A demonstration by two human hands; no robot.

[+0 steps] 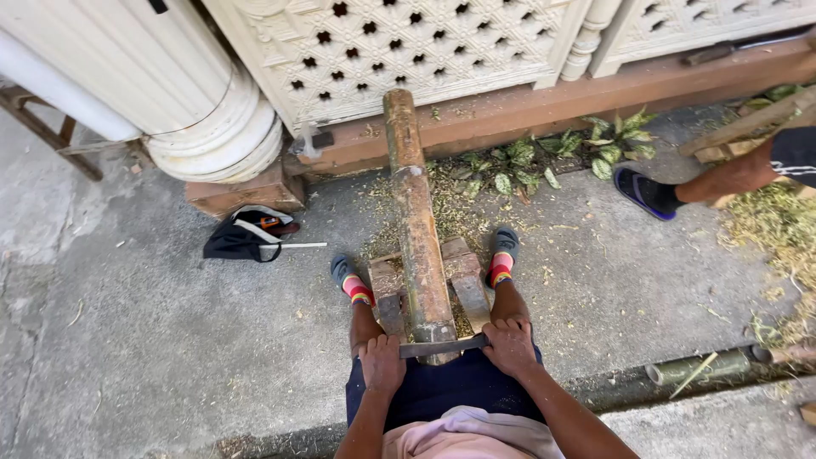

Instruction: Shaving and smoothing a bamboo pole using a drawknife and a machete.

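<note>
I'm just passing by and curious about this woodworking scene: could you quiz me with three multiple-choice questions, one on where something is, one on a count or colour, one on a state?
1. Where does the far end of the bamboo pole rest?
A. Against the base of the lattice wall
B. On the white column
C. On the black bag

2. How many hands grip the flat blade?
A. None
B. One
C. Two

3. How does the black bag lie?
A. Hung on the wall
B. Slumped on the concrete ground
C. On the person's lap

Answers: 1 A, the pole's far end leans on the ledge below the lattice wall. 2 C, the left hand and right hand each hold one end. 3 B, it lies crumpled beside the white column.
</note>
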